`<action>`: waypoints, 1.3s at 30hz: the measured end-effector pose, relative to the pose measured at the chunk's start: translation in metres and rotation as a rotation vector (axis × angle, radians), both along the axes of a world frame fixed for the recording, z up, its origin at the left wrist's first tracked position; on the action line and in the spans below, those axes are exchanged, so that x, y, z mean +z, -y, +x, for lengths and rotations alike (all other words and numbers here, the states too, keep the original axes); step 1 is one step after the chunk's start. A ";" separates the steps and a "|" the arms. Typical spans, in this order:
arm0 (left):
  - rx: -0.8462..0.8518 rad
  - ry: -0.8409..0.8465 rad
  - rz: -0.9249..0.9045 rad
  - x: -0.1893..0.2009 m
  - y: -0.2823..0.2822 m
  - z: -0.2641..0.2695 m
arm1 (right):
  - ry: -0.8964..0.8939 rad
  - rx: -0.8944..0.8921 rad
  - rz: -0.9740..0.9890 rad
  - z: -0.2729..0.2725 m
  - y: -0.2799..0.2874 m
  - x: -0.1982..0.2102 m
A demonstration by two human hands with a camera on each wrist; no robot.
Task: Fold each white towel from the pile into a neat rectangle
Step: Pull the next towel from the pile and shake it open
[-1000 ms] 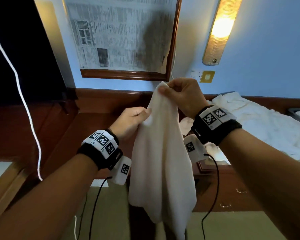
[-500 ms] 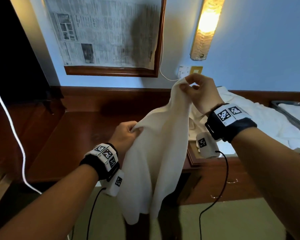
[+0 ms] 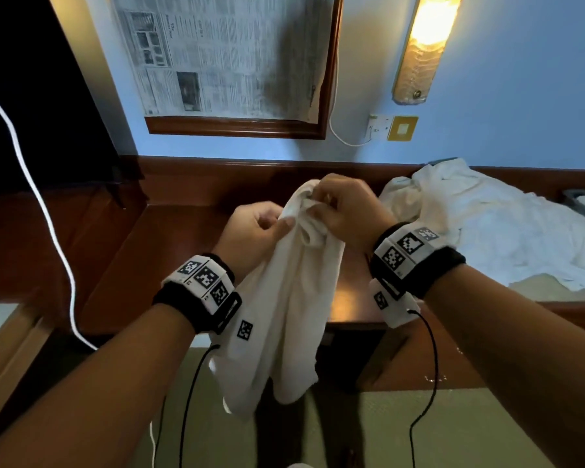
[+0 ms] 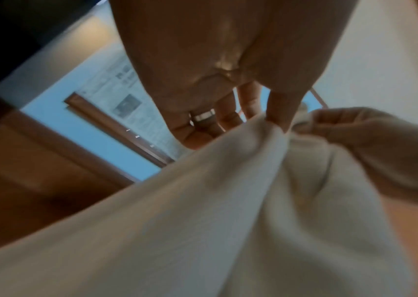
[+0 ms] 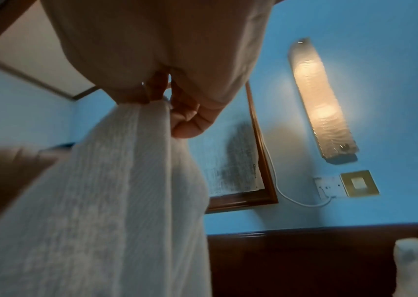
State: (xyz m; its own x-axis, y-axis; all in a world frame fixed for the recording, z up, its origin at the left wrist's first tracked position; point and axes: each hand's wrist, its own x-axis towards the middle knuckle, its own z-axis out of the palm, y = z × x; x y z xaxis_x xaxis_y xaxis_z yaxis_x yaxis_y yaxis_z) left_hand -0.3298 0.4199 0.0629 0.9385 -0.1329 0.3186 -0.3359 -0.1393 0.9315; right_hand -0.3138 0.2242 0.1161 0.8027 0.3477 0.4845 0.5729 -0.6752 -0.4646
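We pinch the towel (image 3: pixel 284 298) at its top with both the left hand (image 3: pixel 254 231) and right hand (image 3: pixel 347 211), close together; its length hangs straight down below them.

Bare wooden desktop (image 3: pixel 169 251) ahead and left; towel pile (image 3: pixel 487 231) over its right part.

Both forearms are bare, with no sleeves. The left wrist wears a black strap (image 3: pixel 196 298) topped by a white block printed with black square-pattern markers; a small white camera pod (image 3: pixel 242 331) hangs at its 5 o'clock, with a thin black cable (image 3: pixel 190 400) trailing down. The right wrist carries a matching black band (image 3: pixel 419 268) with markers, a white pod (image 3: pixel 390 304) and a black wire (image 3: pixel 431 376). A silver ring (image 4: pixel 204 116) sits on one finger of the left hand (image 4: pixel 202 70).
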 end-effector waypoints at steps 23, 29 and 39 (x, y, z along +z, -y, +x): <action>0.357 -0.401 0.640 -0.094 -0.087 -0.028 | -0.060 -0.789 0.217 0.042 0.084 0.014; 0.064 -0.136 0.511 -0.041 -0.093 -0.043 | -0.322 -0.944 0.124 0.032 0.109 -0.018; 0.153 0.138 1.564 -0.035 -0.108 -0.045 | -0.446 -0.937 0.077 0.025 0.111 -0.038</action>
State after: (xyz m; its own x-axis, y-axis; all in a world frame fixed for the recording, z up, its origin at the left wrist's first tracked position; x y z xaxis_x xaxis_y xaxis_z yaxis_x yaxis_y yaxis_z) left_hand -0.3750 0.5276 0.0283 0.9499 -0.3095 0.0435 -0.2956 -0.9349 -0.1964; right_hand -0.2884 0.1130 0.0779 0.8469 -0.5268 0.0720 -0.4002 -0.7208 -0.5659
